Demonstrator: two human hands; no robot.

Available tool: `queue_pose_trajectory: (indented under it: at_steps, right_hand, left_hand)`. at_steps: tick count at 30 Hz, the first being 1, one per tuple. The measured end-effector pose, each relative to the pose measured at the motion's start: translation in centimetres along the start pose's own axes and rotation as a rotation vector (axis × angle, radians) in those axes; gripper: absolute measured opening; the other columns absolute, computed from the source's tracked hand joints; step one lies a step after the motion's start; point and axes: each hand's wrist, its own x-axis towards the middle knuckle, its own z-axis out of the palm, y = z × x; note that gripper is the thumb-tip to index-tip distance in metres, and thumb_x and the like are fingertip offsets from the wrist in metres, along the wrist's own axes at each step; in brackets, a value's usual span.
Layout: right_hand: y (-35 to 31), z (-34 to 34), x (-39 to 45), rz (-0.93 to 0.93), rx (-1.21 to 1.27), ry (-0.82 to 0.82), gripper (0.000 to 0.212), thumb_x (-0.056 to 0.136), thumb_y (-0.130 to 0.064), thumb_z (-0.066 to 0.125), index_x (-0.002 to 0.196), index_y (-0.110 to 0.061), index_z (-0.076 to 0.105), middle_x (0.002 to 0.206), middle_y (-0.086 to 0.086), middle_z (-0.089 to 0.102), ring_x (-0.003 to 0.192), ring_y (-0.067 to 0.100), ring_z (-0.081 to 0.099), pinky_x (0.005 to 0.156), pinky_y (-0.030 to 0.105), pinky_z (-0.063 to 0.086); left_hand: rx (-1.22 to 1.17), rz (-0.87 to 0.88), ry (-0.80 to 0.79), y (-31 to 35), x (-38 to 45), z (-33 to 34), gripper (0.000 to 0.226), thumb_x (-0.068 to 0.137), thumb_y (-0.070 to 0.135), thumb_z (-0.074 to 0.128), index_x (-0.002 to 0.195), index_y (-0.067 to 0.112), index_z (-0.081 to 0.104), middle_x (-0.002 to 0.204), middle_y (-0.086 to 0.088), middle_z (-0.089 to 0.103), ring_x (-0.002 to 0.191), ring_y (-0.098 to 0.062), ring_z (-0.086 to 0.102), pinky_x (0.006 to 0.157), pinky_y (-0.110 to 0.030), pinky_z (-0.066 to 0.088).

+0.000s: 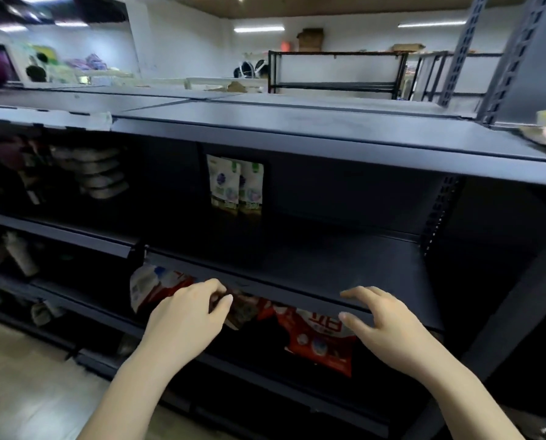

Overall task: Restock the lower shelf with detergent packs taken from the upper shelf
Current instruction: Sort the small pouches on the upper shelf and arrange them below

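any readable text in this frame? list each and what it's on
Nothing reads cleanly.
Red pack, lower shelf: large white characters, partly cut off by the shelf edge, not legible.
Red-white pack by the left hand: small print, blurred.
Two white pouches, upper shelf: print too small.
Right hand hovers at the shelf edge, covering no text.

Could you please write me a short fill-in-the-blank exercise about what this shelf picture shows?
1. At the back of the upper shelf stand ____ white detergent packs, side by side.
2. The packs on the lower shelf are mainly ____ in colour.
3. The left hand reaches towards the packs on the ____ shelf.
4. The right hand, fingers spread, holds ____.

Missing words: two; red; lower; nothing
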Motion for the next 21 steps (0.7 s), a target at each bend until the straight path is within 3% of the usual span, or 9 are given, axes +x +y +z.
queue_pose_trajectory:
  at_steps: [2, 6, 12, 18, 21]
  right_hand:
    - [-0.6, 0.5, 2.2, 0.005, 0.002, -0.016, 0.037, 0.094, -0.045, 0.05, 0.129, -0.035, 0.048, 0.131, -0.018, 0.047, 0.125, 0.007, 0.042, 0.1, 0.028, 0.039]
    - [-1.4, 1.1, 6.8, 0.029, 0.001, -0.018, 0.037, 0.094, -0.044, 0.05, 0.129, -0.034, 0.048, 0.133, -0.015, 0.048, 0.122, 0.009, 0.045, 0.098, 0.031, 0.042]
    - [-1.8, 2.0, 12.9, 0.058, 0.029, -0.064, 0.039, 0.094, -0.048, 0.048, 0.132, -0.037, 0.046, 0.14, -0.01, 0.044, 0.123, 0.01, 0.044, 0.086, 0.023, 0.037]
    - [-2.9, 3.7, 18.3, 0.146, 0.116, -0.133, 0.04, 0.096, -0.042, 0.05, 0.135, -0.036, 0.043, 0.144, -0.004, 0.039, 0.126, 0.018, 0.043, 0.092, 0.026, 0.039]
    - [-3.3, 4.7, 20.3, 0.143, 0.106, -0.113, 0.042, 0.096, -0.041, 0.05, 0.136, -0.034, 0.041, 0.144, -0.004, 0.04, 0.126, 0.018, 0.043, 0.093, 0.026, 0.038]
  left_hand:
    - [0.002, -0.017, -0.014, -1.3, 2.4, 0.0, 0.026, 0.095, 0.051, 0.041, 0.113, 0.039, 0.055, 0.082, 0.023, 0.053, 0.084, -0.004, 0.055, 0.056, -0.016, 0.037]
    - [0.033, -0.03, -0.052, -3.3, 7.2, -0.1, 0.026, 0.096, 0.051, 0.04, 0.113, 0.037, 0.055, 0.098, 0.02, 0.061, 0.087, -0.007, 0.058, 0.059, -0.021, 0.043]
    - [0.021, -0.059, -0.107, -5.6, 12.8, -0.4, 0.032, 0.096, 0.05, 0.042, 0.119, 0.032, 0.056, 0.106, 0.011, 0.064, 0.09, -0.012, 0.061, 0.072, -0.03, 0.053]
    - [-0.099, -0.089, -0.136, -8.4, 18.1, 1.1, 0.034, 0.095, 0.045, 0.046, 0.124, 0.029, 0.055, 0.11, 0.001, 0.063, 0.092, -0.02, 0.061, 0.08, -0.039, 0.055]
    - [-0.157, -0.073, -0.154, -10.3, 21.5, 3.1, 0.037, 0.093, 0.043, 0.048, 0.125, 0.026, 0.056, 0.12, -0.005, 0.062, 0.101, -0.025, 0.059, 0.084, -0.033, 0.051]
